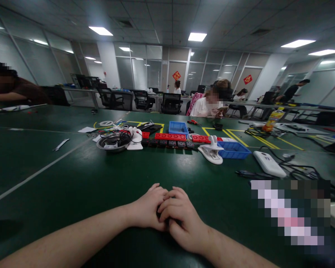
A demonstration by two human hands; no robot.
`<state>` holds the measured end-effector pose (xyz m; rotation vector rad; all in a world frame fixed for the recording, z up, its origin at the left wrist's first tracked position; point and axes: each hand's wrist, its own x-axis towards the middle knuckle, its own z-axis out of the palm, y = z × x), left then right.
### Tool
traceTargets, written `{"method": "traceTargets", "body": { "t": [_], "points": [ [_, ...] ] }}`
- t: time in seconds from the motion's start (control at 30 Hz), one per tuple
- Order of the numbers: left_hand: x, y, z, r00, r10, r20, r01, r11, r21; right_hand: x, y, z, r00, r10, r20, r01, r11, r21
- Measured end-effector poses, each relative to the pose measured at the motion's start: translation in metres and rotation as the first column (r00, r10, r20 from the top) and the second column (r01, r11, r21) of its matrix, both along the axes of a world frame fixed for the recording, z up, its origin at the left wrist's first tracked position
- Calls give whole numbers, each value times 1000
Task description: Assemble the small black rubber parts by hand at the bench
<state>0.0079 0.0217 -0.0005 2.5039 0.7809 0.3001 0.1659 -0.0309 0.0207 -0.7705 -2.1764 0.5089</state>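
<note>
My left hand (146, 208) and my right hand (181, 219) rest together on the green table (80, 178) near its front edge. Their fingers are curled and clasped over one another. I see nothing held between them. Farther out on the table lie a row of red and black power strips (173, 138), a metal bowl (113, 143) with cables in it, and a white clamp-like stand (213, 150).
Two blue bins (178, 127) (234, 150) stand behind and to the right of the strips. A white power bank (268, 163) with black cables lies at right, a bottle (272, 120) farther back. One person sits across the table, another at far left.
</note>
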Motion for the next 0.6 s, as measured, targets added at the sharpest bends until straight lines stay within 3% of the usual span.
{"method": "traceTargets", "body": {
  "t": [0.13,0.27,0.43,0.6],
  "points": [
    [-1,0,1,1000,-25,-14,25,1000,1,1,0,0,1000,20,23,-19,999,-43],
    [-1,-2,4,999,-35,-11,35,999,1,2,-2,-3,999,3,-42,-2,1000,5],
    [0,-6,8,998,56,14,-56,998,-25,2,2,-12,977,-194,-91,191,981,-46],
    [3,-7,4,995,91,32,-91,996,3,-1,6,-16,950,-312,-12,310,948,-77]
  ]
}}
